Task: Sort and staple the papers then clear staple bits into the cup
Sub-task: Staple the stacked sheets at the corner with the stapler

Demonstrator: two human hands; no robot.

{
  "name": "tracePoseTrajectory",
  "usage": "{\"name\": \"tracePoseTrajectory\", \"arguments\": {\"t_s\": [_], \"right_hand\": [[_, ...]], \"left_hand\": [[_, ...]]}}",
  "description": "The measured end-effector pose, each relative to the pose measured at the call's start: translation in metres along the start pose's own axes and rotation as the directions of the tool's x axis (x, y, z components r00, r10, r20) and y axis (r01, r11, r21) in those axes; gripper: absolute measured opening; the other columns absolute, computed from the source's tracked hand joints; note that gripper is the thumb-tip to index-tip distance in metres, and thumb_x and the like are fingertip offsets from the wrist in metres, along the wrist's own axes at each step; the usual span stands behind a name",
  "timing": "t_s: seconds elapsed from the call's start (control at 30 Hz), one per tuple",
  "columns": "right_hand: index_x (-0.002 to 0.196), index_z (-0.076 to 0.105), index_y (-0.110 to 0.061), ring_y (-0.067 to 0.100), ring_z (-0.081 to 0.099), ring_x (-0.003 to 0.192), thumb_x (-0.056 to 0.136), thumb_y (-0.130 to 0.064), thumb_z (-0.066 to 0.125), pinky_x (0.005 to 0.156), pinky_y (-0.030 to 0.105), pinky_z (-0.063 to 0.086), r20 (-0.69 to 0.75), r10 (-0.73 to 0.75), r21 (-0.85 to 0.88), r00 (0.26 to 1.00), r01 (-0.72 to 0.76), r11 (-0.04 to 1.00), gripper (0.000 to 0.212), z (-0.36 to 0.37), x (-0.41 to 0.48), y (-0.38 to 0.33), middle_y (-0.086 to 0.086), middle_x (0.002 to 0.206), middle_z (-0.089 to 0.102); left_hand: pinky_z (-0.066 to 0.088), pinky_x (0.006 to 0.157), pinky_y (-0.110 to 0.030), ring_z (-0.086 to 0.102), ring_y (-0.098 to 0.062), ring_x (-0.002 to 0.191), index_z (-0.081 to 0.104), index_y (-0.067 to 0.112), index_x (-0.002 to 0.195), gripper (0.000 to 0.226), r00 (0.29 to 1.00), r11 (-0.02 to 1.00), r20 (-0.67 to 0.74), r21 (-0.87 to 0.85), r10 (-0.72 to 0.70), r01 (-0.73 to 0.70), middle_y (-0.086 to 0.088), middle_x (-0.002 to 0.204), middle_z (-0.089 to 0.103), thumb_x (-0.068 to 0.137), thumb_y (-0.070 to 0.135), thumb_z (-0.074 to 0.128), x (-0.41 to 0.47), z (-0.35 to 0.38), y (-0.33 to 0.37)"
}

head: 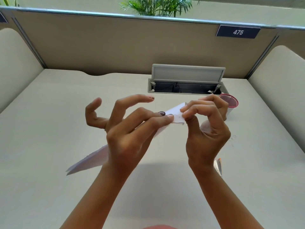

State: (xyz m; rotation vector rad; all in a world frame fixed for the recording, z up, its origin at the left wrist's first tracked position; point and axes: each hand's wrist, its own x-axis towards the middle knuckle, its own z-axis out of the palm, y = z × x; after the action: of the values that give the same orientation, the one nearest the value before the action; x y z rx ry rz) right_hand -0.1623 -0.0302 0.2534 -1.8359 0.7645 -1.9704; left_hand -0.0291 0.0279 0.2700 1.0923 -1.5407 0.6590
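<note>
Both hands hold a thin sheaf of white papers [175,111] in the air above the pale worktop [49,123]. The left hand [130,129] pinches the sheets near their upper corner between thumb and forefinger, other fingers spread. The right hand [206,128] is closed on that same corner, fingertips meeting at a thin wire staple. The sheets slant down past the left wrist. Beyond the right hand stands a pink mesh cup [230,103].
</note>
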Motion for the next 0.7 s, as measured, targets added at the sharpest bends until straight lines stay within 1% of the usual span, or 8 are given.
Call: {"name": "tracePoseTrajectory", "arguments": {"t_s": [0.17, 0.37, 0.43, 0.5, 0.53, 0.6, 0.67, 0.7], "right_hand": [[0.079, 0.060, -0.019, 0.026, 0.052, 0.093, 0.082, -0.007, 0.069, 0.081, 0.051, 0.039, 0.037, -0.021, -0.014, 0.999, 0.022, 1.000, 0.015, -0.001, 0.000, 0.001, -0.013, 0.078, 0.062], [0.089, 0.063, -0.024, 0.011, 0.052, 0.102, 0.083, -0.019, 0.067, 0.084, 0.044, 0.044, 0.122, 0.028, -0.114, 0.992, -0.014, 0.993, 0.008, -0.002, -0.001, 0.009, -0.021, 0.093, 0.058], [0.087, 0.065, -0.026, 0.006, 0.051, 0.100, 0.084, -0.024, 0.066, 0.082, 0.047, 0.043, 0.132, 0.039, -0.170, 0.990, -0.016, 0.985, 0.004, -0.002, -0.001, 0.011, -0.024, 0.093, 0.057], [0.085, 0.066, -0.023, 0.007, 0.053, 0.095, 0.083, -0.023, 0.067, 0.080, 0.047, 0.043, 0.142, 0.028, -0.214, 0.990, 0.003, 0.977, 0.002, -0.003, -0.001, 0.013, -0.023, 0.088, 0.058], [0.084, 0.067, -0.019, 0.007, 0.055, 0.091, 0.083, -0.020, 0.068, 0.078, 0.045, 0.043, 0.150, 0.020, -0.224, 0.988, 0.015, 0.974, 0.002, -0.003, -0.001, 0.014, -0.019, 0.086, 0.060], [0.084, 0.069, -0.013, 0.011, 0.059, 0.085, 0.084, -0.015, 0.070, 0.072, 0.038, 0.048, 0.158, 0.024, -0.216, 0.987, 0.011, 0.976, 0.002, -0.004, -0.001, 0.017, -0.010, 0.085, 0.063], [0.086, 0.069, -0.010, 0.016, 0.061, 0.080, 0.083, -0.010, 0.071, 0.066, 0.028, 0.050, 0.144, 0.033, -0.209, 0.989, -0.002, 0.978, 0.003, -0.004, -0.001, 0.021, -0.005, 0.084, 0.064], [0.086, 0.070, -0.008, 0.017, 0.061, 0.078, 0.083, -0.009, 0.071, 0.065, 0.023, 0.049, 0.136, 0.029, -0.213, 0.990, 0.001, 0.977, 0.003, -0.004, -0.001, 0.024, -0.003, 0.084, 0.063]], "left_hand": [[0.046, 0.081, -0.022, 0.059, -0.024, 0.096, 0.078, 0.005, 0.079, 0.014, 0.999, 0.999, 0.007, -0.002, -0.043, 0.043, -0.008, 0.073, 0.072, 0.084, 0.018, 0.077, -0.004, 0.002, -0.001], [0.040, 0.092, -0.017, 0.061, -0.021, 0.091, 0.075, 0.004, 0.082, 0.028, 0.979, 0.979, 0.024, -0.036, -0.202, 0.203, -0.009, 0.079, 0.072, 0.091, 0.029, 0.067, -0.004, 0.007, -0.002], [0.047, 0.094, -0.037, 0.060, -0.018, 0.094, 0.075, 0.009, 0.083, 0.027, 0.978, 0.978, 0.018, -0.018, -0.206, 0.206, -0.006, 0.081, 0.072, 0.092, 0.033, 0.065, -0.007, 0.010, -0.004], [0.041, 0.090, -0.058, 0.060, -0.016, 0.096, 0.074, 0.014, 0.082, 0.026, 0.976, 0.975, 0.005, 0.049, -0.216, 0.216, -0.001, 0.082, 0.071, 0.093, 0.035, 0.063, -0.010, 0.013, -0.007], [0.038, 0.092, -0.056, 0.059, -0.015, 0.096, 0.073, 0.015, 0.082, 0.024, 0.974, 0.970, -0.002, 0.079, -0.229, 0.228, -0.001, 0.082, 0.071, 0.093, 0.035, 0.063, -0.011, 0.014, -0.008], [0.035, 0.093, -0.033, 0.055, -0.013, 0.092, 0.066, 0.015, 0.088, 0.018, 0.960, 0.957, -0.001, 0.074, -0.281, 0.281, -0.004, 0.084, 0.068, 0.089, 0.033, 0.068, -0.011, 0.015, -0.007], [0.034, 0.082, -0.008, 0.047, -0.003, 0.081, 0.061, 0.008, 0.089, 0.027, 0.922, 0.924, 0.054, -0.008, -0.382, 0.383, -0.003, 0.082, 0.062, 0.088, 0.034, 0.066, -0.012, 0.014, -0.003], [0.036, 0.074, -0.003, 0.047, -0.001, 0.075, 0.060, 0.007, 0.087, 0.031, 0.896, 0.896, 0.103, -0.061, -0.432, 0.439, 0.001, 0.079, 0.060, 0.091, 0.037, 0.060, -0.013, 0.013, 0.000]]}}
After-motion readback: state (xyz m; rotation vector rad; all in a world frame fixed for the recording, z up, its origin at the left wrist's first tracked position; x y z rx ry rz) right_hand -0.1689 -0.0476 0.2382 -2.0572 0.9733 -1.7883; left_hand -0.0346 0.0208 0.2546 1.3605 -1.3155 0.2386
